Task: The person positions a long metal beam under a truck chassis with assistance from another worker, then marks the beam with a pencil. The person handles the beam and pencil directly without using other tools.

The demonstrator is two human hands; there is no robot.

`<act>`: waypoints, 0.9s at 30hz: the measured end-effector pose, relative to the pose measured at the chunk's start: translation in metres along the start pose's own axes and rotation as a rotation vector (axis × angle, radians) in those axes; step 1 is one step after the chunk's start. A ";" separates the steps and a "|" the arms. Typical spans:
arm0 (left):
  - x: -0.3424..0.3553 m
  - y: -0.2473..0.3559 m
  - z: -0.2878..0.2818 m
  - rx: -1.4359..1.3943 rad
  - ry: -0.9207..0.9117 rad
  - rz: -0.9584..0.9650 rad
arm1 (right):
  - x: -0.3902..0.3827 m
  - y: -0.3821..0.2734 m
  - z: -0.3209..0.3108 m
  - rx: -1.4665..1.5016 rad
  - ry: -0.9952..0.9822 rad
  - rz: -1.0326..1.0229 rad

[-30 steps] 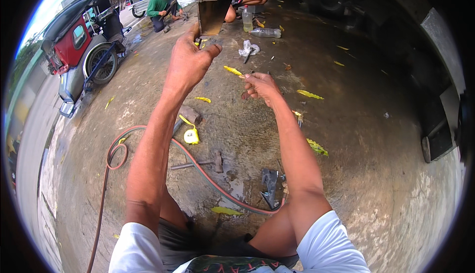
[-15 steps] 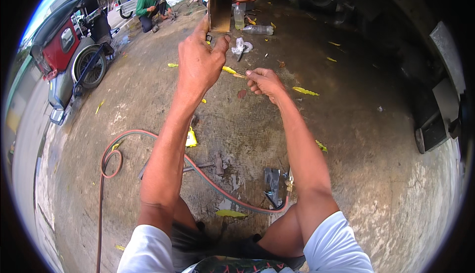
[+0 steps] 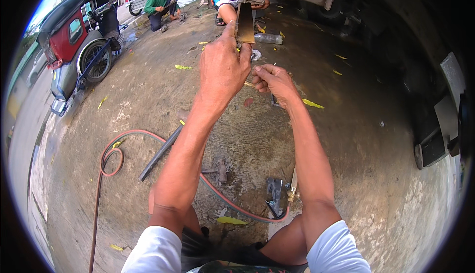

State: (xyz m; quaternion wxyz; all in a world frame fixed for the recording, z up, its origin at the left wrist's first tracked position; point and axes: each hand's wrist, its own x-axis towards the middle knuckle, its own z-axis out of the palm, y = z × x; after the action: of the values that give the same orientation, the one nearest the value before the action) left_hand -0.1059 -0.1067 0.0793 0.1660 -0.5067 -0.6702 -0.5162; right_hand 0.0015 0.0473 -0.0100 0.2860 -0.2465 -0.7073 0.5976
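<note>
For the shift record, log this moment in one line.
left hand: at hollow rusty-brown metal beam, contact unclear | right hand: curled, contents unclear | also visible: looped reddish hose

At twelve o'clock we identify the metal channel (image 3: 246,23) by its rusty-brown inner face. At ten, we note a red sidecar (image 3: 68,40) with black roof; at eleven, a green top (image 3: 155,5). Towards eight, the hose (image 3: 132,131) pairs red with grey-green. We record white sleeves (image 3: 158,250) at seven and five; at six, a yellow-green leaf (image 3: 231,220).
</note>
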 end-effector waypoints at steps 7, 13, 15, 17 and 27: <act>0.001 0.001 -0.003 -0.038 -0.029 0.009 | -0.014 -0.042 0.013 0.195 -0.052 -0.121; 0.002 -0.006 -0.003 -0.024 -0.030 0.035 | -0.019 -0.059 0.029 0.313 -0.074 -0.157; 0.002 -0.007 -0.003 -0.028 -0.030 0.044 | -0.020 -0.060 0.031 0.358 -0.111 -0.167; 0.002 -0.005 -0.003 -0.029 -0.037 0.051 | -0.020 -0.060 0.031 0.382 -0.120 -0.151; 0.001 -0.013 -0.001 0.000 0.039 0.139 | -0.021 -0.060 0.040 0.427 -0.144 -0.143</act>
State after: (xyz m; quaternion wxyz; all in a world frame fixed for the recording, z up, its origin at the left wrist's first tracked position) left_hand -0.1173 -0.1067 0.0739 0.2148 -0.5418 -0.6301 -0.5131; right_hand -0.0121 -0.0052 0.0423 0.3222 -0.0863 -0.5989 0.7280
